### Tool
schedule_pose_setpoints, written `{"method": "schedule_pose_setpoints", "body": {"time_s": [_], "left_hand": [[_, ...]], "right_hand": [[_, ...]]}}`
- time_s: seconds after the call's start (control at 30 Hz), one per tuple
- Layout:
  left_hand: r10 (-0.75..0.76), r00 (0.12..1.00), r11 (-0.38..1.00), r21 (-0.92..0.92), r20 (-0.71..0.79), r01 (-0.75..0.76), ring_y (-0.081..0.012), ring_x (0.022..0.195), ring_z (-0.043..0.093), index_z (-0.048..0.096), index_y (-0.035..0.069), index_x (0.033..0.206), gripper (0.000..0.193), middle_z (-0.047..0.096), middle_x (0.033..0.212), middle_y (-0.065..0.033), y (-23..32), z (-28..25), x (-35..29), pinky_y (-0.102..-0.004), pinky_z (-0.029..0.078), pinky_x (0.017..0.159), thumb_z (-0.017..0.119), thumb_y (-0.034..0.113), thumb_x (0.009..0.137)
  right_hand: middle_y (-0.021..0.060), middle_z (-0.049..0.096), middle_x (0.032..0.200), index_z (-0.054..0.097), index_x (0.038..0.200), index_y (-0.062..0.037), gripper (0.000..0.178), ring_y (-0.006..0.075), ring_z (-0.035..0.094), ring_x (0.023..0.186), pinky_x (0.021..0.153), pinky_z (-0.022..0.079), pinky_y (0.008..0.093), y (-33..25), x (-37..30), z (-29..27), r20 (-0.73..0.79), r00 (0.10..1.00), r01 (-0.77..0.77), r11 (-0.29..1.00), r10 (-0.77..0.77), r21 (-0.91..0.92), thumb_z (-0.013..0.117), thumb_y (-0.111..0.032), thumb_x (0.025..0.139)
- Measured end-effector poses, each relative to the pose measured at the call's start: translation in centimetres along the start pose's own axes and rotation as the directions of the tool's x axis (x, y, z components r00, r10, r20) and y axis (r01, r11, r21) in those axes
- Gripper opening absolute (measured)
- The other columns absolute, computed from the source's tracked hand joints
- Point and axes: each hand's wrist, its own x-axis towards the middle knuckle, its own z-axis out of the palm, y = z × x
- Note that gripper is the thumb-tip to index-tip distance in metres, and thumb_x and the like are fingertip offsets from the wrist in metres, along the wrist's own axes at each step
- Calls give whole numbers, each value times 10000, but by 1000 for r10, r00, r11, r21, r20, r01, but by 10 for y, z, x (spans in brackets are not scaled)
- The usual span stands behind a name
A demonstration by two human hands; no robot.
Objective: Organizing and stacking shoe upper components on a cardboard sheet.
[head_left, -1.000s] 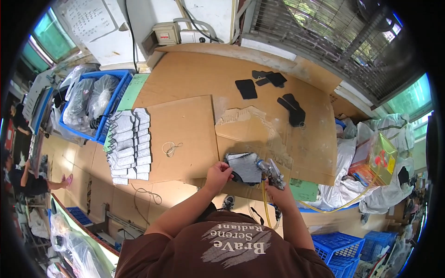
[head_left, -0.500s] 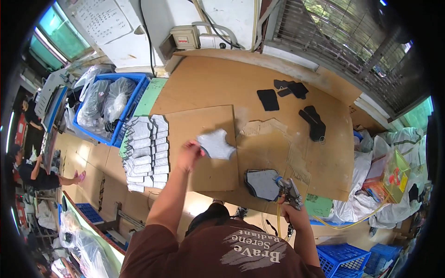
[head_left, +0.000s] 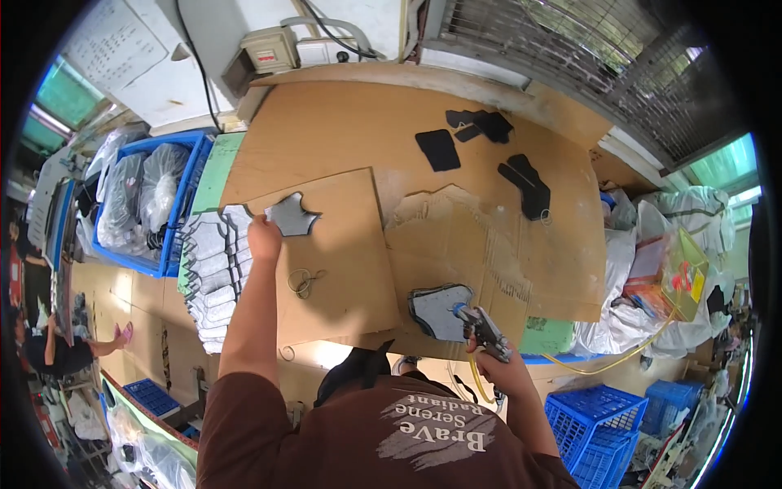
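Observation:
At the left of the cardboard sheet, my left hand [head_left: 265, 238] is closed at the left edge of a grey fabric piece [head_left: 293, 215] with dark trim and scalloped edges. Beside it lie overlapping rows of similar light grey pieces [head_left: 215, 269]. In my right hand [head_left: 494, 368] is a metal spray gun [head_left: 487, 332] with a yellow hose, near the table's front edge. Its blue-tipped front end is over a stack of grey, dark-edged pieces [head_left: 440, 313]. My fingertips on the gun are partly hidden.
Black fabric pieces [head_left: 438, 150] lie toward the back. A string loop [head_left: 303, 283] rests on the cardboard sheet [head_left: 350, 244]. A blue crate of bags [head_left: 189, 204] stands left; white sacks [head_left: 611, 285] and blue baskets [head_left: 595, 411] are at right. A person [head_left: 61, 346] is far left.
My left hand has moved left with the fabric piece, close to the rows. The string loop now shows. The right hand stays by the stack with the spray gun; the whole view has shifted.

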Motion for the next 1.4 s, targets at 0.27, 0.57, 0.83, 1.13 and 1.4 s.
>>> {"method": "schedule_pose_setpoints", "body": {"time_s": [0.27, 0.57, 0.83, 1.13, 1.4], "left_hand": [[283, 683, 794, -564, 673, 227, -143, 672, 566, 578, 8, 852, 233, 598, 756, -70, 168, -27, -203, -267, 471, 640, 692, 142, 699], [298, 723, 694, -662, 624, 285, -126, 672, 563, 567, -12, 905, 249, 593, 746, -65, 167, -12, -223, -248, 473, 638, 676, 63, 695], [292, 723, 649, -685, 626, 330, -117, 671, 556, 558, -12, 927, 248, 586, 740, -54, 161, -3, -227, -239, 468, 633, 656, 27, 702], [297, 727, 642, -693, 619, 328, -105, 659, 539, 552, -20, 915, 235, 574, 726, -45, 164, -7, -226, -231, 455, 624, 649, 14, 703], [319, 729, 669, -689, 605, 279, -106, 646, 539, 554, -17, 913, 239, 575, 721, -43, 162, -7, -224, -231, 455, 613, 647, 11, 695]], "right_hand": [[-13, 536, 767, 551, 966, -52, 177, 64, 476, 681, 611, 404, 223, 20, 10, 8, 41, 998, 58, 997, -56, -45, 559, -70, 791], [-6, 545, 777, 551, 1003, -41, 217, 65, 465, 708, 634, 394, 223, 29, 18, 15, 26, 979, 201, 979, -200, -41, 584, -119, 803], [-14, 531, 752, 548, 961, -42, 191, 68, 438, 674, 609, 381, 224, 36, 26, 10, 45, 977, 213, 972, -209, -100, 589, -143, 804], [-23, 548, 776, 560, 932, -27, 183, 63, 462, 719, 647, 398, 237, 30, 17, -4, -74, 991, 107, 994, -108, -16, 599, -136, 790], [-18, 549, 746, 571, 926, -28, 177, 64, 464, 702, 645, 398, 230, 36, 14, -16, -138, 989, 68, 995, -57, 75, 601, -133, 787]]}}
